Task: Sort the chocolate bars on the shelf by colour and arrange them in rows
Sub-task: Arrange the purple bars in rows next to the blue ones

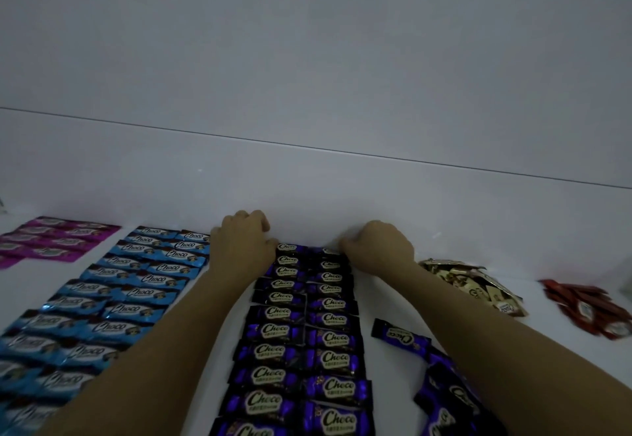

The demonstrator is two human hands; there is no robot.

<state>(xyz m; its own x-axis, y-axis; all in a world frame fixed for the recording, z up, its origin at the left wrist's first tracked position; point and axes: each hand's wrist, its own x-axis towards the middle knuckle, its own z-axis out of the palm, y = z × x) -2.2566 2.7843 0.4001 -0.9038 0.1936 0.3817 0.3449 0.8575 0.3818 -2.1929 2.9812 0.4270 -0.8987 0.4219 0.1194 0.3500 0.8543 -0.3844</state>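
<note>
Light, slippery purple bars (273, 331) at centre frame seem best pinched by crimped ends; left hand (244, 240) and right hand (378, 243) curl at the top row, grip impossible to tell

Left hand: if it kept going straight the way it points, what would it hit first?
Past the left hand lies only bare white shelf, so the back wall would likely come first, though the depth is hard to judge.

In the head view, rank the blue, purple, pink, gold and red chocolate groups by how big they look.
1. Blue bars
2. Purple rows
3. Pink bars, gold pile and red pile look alike; the frame cuts pink and red, so unranked.
</note>
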